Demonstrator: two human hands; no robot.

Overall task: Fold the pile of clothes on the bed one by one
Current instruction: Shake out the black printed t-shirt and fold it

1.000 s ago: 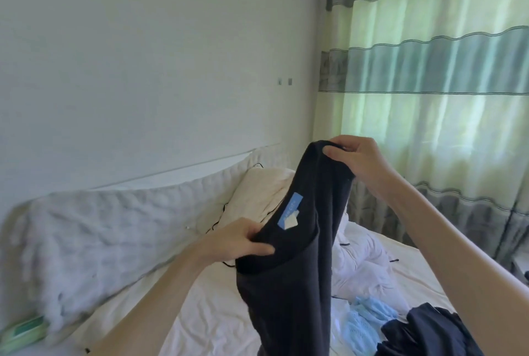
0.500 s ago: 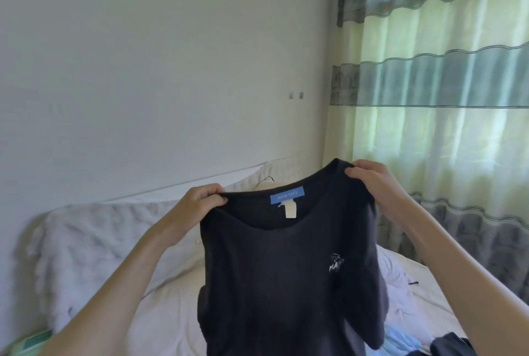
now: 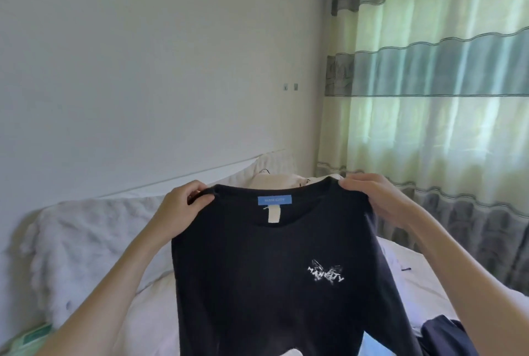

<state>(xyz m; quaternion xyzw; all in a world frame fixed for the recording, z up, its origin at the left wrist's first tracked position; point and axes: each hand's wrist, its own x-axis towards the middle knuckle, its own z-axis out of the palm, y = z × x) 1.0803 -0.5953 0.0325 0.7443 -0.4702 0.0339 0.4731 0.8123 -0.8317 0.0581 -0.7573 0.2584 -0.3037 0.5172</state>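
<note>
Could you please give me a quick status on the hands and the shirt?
Left hand and right hand grip the shoulders. Black T-shirt held up, spread, unfolded. Nothing in the way.

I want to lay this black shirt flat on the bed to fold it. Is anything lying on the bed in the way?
Partly. The left hand and right hand hold the black shirt up by its shoulders. On the bed at lower right lies a dark garment. The shirt hides the spot straight below it.
</note>
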